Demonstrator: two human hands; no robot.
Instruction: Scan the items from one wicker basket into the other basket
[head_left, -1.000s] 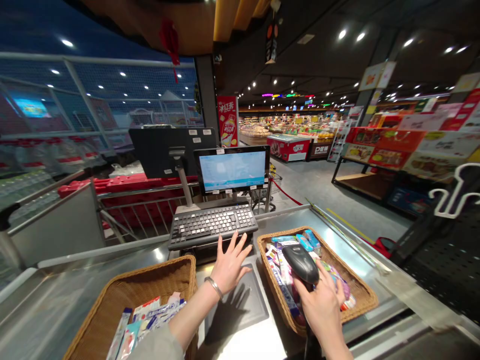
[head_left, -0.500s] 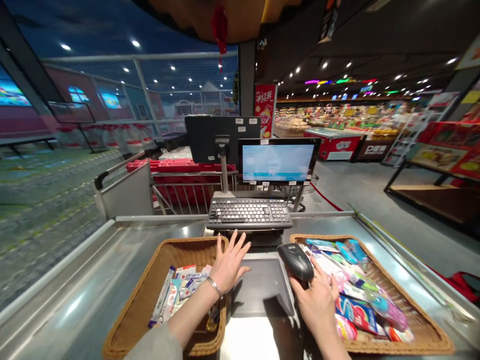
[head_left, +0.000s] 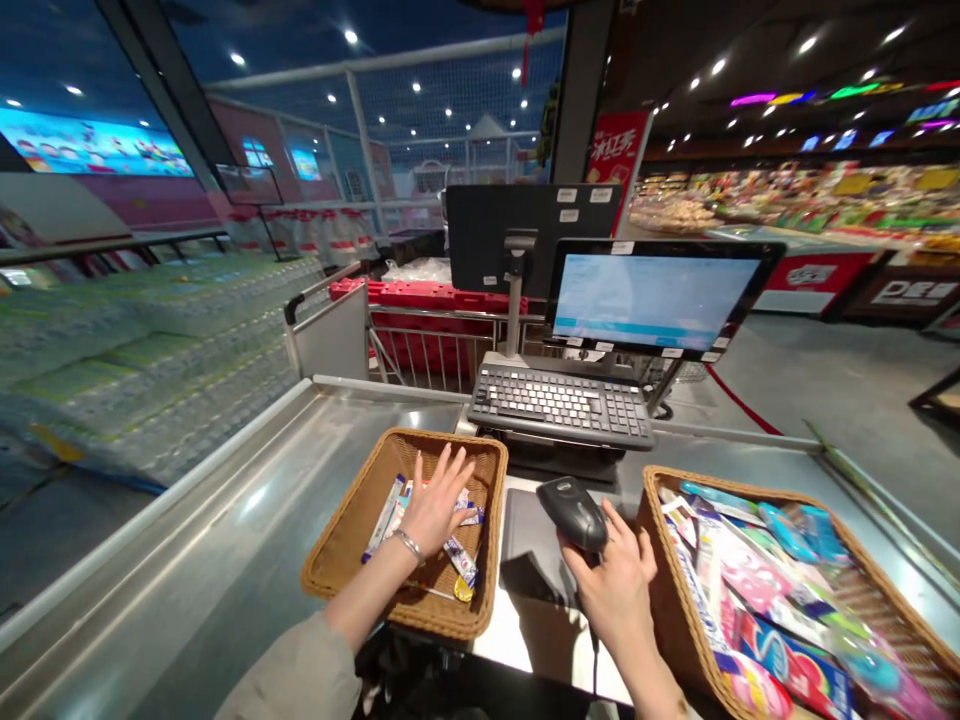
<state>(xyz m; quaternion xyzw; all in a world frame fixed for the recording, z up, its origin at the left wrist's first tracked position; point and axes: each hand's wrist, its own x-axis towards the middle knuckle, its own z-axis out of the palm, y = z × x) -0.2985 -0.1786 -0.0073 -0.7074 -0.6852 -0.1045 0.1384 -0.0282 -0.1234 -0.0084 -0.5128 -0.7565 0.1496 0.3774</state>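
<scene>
My left hand (head_left: pixel 433 505) is spread flat over the left wicker basket (head_left: pixel 330 555), fingers apart and nothing in it. Beneath it in that basket lie several small packaged items, among them a slim blue-and-white packet (head_left: pixel 460 560); the hand hides part of them. My right hand (head_left: pixel 616 578) grips a black barcode scanner (head_left: pixel 574 512), its head pointing up and to the left above a grey flat panel (head_left: pixel 525 520) in the counter. Right of that hand, the other wicker basket (head_left: pixel 652 485) holds several toothpaste boxes and packaged goods, including a blue-and-red toothpaste box (head_left: pixel 796 662).
A black keyboard (head_left: pixel 562 400) stands behind the panel, below a lit monitor (head_left: pixel 656 300) and the dark back of a second screen (head_left: pixel 525 240). The metal counter (head_left: pixel 217 530) has raised edges. Behind it stands a shopping cart (head_left: pixel 427 345).
The view has turned left and down, so the counter things appear shifted. My left hand has moved left, from the basket's right rim to over its inside. My right hand still holds the scanner.
</scene>
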